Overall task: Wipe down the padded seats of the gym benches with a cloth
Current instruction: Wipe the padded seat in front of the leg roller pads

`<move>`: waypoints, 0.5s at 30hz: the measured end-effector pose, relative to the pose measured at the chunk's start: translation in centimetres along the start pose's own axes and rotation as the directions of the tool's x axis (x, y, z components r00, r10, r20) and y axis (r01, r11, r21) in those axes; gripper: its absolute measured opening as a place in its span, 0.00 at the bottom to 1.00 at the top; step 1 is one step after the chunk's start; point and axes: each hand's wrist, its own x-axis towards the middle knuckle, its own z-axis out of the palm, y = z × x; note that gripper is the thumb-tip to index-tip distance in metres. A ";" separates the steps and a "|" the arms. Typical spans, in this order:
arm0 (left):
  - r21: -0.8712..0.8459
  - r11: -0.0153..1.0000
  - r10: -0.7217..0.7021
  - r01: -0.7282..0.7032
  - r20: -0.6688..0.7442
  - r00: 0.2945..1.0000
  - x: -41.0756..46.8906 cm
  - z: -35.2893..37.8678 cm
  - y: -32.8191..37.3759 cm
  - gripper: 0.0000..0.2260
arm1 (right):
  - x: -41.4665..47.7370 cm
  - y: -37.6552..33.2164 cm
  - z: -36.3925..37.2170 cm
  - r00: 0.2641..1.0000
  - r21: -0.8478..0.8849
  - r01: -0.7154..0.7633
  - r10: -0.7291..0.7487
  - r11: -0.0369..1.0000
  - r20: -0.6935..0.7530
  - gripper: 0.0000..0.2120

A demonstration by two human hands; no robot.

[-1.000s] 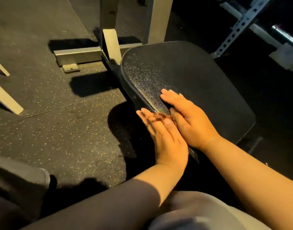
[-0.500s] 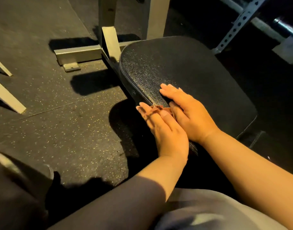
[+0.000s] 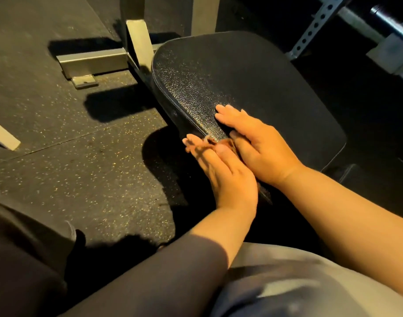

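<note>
My left hand lies along the near left edge of the padded seat, fingers straight and close together, pointing away from me. A scrap of brownish cloth shows between my thumb and fingers, right at the seam of the pad. Most of it is hidden, so I cannot tell how much of it I have hold of or how it is folded. My right hand rests flat on top of the seat just beside the left, touching it along the thumb side, its fingers extended and relaxed on the vinyl, gripping nothing that I can see.

The seat is black, pebbled vinyl with a stitched seam along its rim and rounded corners. The grain glints where the light hits the left part; the right part falls into shadow. Beyond my fingertips most of the pad's surface lies uncovered, out to its far rounded end.

Left of the seat's edge the pad drops off to the floor, dark rubber matting flecked with pale specks, with a joint line crossing it. A square-section metal frame foot sits on the floor past the seat's far left corner. At upper right stands a perforated steel upright. My grey-clothed legs fill the bottom of the view.
</note>
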 end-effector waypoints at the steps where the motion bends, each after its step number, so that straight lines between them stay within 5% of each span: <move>1: -0.003 0.999 -0.040 0.040 -0.037 0.999 1.2 0.0 0.3 0.24 | -0.6 0.0 -0.4 0.999 0.002 -0.003 0.003 1.000 0.034 0.23; 5: -0.093 0.986 -0.148 0.139 -0.096 0.984 3.4 -0.4 0.8 0.24 | -3.0 0.3 -0.8 0.997 -0.062 0.012 -0.008 0.998 0.078 0.24; 8: -0.104 0.992 -0.072 0.067 -0.040 0.997 0.1 -0.2 0.3 0.26 | -3.0 0.5 -0.4 1.000 -0.026 -0.007 0.007 1.000 0.017 0.24; 10: -0.048 0.999 -0.006 0.010 0.081 0.997 -3.3 -0.4 -0.1 0.28 | -2.9 0.7 -0.2 1.000 -0.010 -0.002 0.002 1.000 -0.007 0.23; 13: 0.078 0.994 -0.093 0.071 0.333 0.938 -6.2 -1.5 0.7 0.20 | -3.1 1.0 -0.1 1.000 -0.013 0.002 -0.002 1.000 -0.022 0.23; 15: 0.070 0.998 -0.021 0.005 0.227 0.974 -4.2 -1.7 1.5 0.30 | -3.1 1.0 -0.2 1.000 -0.016 0.004 -0.004 1.000 -0.017 0.23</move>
